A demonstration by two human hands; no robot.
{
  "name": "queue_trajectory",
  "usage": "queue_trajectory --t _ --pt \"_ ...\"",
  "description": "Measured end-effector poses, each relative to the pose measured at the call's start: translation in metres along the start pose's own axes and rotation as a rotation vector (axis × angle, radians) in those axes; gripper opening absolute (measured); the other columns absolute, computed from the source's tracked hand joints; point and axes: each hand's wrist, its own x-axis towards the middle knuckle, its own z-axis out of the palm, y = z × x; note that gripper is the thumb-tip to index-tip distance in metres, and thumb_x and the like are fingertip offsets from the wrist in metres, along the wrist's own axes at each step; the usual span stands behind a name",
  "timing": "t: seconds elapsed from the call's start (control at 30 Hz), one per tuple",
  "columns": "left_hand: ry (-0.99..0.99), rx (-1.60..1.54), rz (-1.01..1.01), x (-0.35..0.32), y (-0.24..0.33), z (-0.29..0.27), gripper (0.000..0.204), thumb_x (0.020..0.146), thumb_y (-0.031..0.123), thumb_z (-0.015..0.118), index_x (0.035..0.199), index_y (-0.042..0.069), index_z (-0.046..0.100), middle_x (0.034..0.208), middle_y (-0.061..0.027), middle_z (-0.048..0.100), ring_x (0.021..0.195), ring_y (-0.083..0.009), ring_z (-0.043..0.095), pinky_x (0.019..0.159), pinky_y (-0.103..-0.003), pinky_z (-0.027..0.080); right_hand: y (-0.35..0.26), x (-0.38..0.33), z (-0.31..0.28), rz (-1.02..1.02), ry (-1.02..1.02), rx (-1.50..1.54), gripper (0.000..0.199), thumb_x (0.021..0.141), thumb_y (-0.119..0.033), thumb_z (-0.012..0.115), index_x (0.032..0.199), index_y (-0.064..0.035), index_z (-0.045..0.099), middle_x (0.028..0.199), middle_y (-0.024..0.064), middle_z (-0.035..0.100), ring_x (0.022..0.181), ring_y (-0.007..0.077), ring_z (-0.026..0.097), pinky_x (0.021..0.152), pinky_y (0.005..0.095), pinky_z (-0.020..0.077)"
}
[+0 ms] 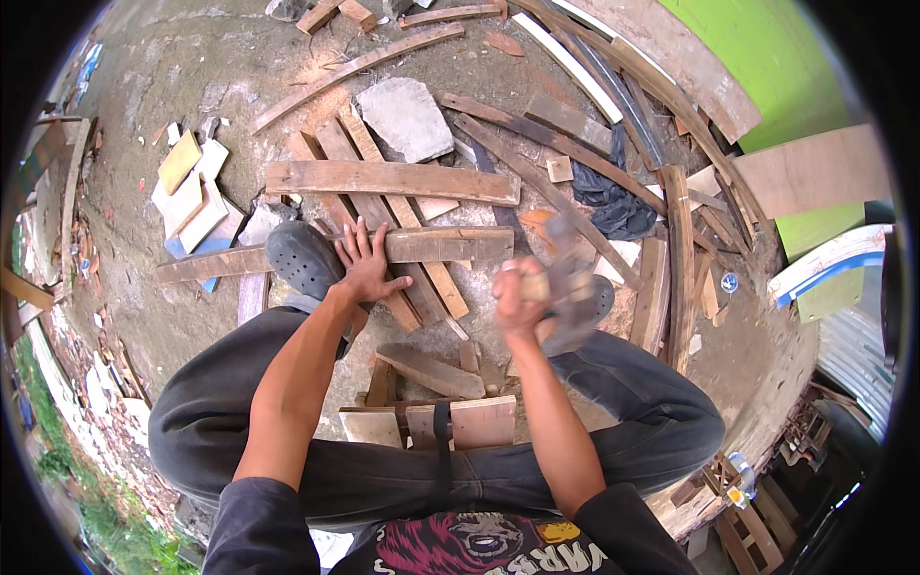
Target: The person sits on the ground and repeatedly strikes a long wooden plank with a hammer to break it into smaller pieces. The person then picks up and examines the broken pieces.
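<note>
Plank [450,243] under hands [362,266] (left one)

Your workplace was an outdoor, rough woodworking yard, as indicated by bare ground [125,249], scattered wooden planks [455,245], a concrete chunk [404,120] and green plants [105,517].

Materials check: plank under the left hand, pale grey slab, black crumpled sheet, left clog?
Plank under the left hand: wood, apparently unfinished; brown, grainy, stained.
Pale grey slab: concrete or stone, can't tell which; rough, broken edges.
Black crumpled sheet: probably thin plastic, given the loose folds.
Left clog: likely moulded foam or rubber, matte grey; round vent holes.
</note>
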Motion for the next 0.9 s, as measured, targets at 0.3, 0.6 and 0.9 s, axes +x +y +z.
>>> queue_trajectory --t 0.3,0.6,0.9 --pt "0.026 0.043 -0.001 -0.005 0.001 0.007 0.129 0.068 0.074 0.07 0.156 0.01 0.001 0.155 -0.0348 -0.019 0.14 -0.0578 -0.022 0.108 -0.072 -0.009 0.012 -0.011 0.004 0.369 -0.149 -0.541 0.031 0.086 -0.026 0.062 0.077 0.0042 0.064 0.063 0.0145 0.063 0.061 0.0274 0.063 0.061 0.0428 0.0486" --pt "-0.025 0.004 0.022 0.0 0.004 -0.002 0.133 0.067 0.074 0.072 0.156 0.011 -0.003 0.155 -0.0348 -0.021 0.14 -0.0564 -0.024 0.108 -0.072 -0.01 0.079 -0.034 -0.02 0.127 -0.161 -0.693 0.027 0.087 -0.023 0.064 0.079 0.0026 0.06 0.057 0.0077 0.055 0.046 0.0188 0.054 0.045 0.036 0.0439" --pt "0.017 0.031 -0.014 0.0 0.003 0.006 0.132 0.065 0.08 0.068 0.157 0.014 -0.001 0.158 -0.0295 -0.021 0.142 -0.0523 -0.025 0.109 -0.068 -0.012 -0.078 0.034 -0.067 0.61 -0.493 -0.981 0.034 0.084 -0.027 0.064 0.093 0.0058 0.069 0.073 0.0187 0.069 0.064 0.0259 0.069 0.063 0.0402 0.0545"
